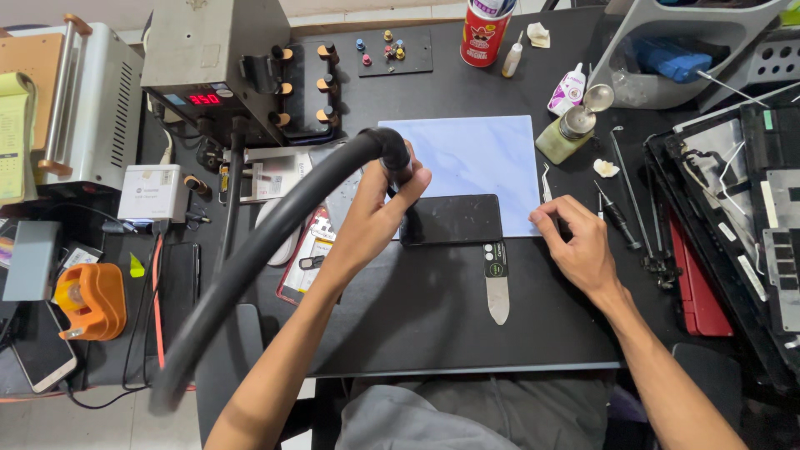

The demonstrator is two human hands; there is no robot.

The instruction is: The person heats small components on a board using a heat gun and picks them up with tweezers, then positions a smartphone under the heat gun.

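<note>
The left hand (379, 212) is closed around the black handle of a hot air gun (398, 162), its nozzle pointing down at the left edge of a dark smartphone (451, 219) in the frame's centre. The gun's thick black hose (250, 267) sweeps from the hand down to the lower left. The right hand (579, 246) rests loosely curled on the black work mat (433, 325), fingertips just beside the phone's right edge, gripping nothing. The phone lies flat, straddling the lower edge of a pale blue pad (475, 158). Just below it lies a thin metal pry blade (497, 283) with a black label end. Bare mat spreads between the forearms down to the table's front edge. Right of the hand lie a screwdriver (618, 218) and tweezers (546, 183). At upper right stand a squat solvent bottle (568, 133) with a metal cap and a small white bottle (567, 89); a red cylindrical can (485, 33) stands at top centre. The grey station (212, 58) with red digits fills the upper left
</note>
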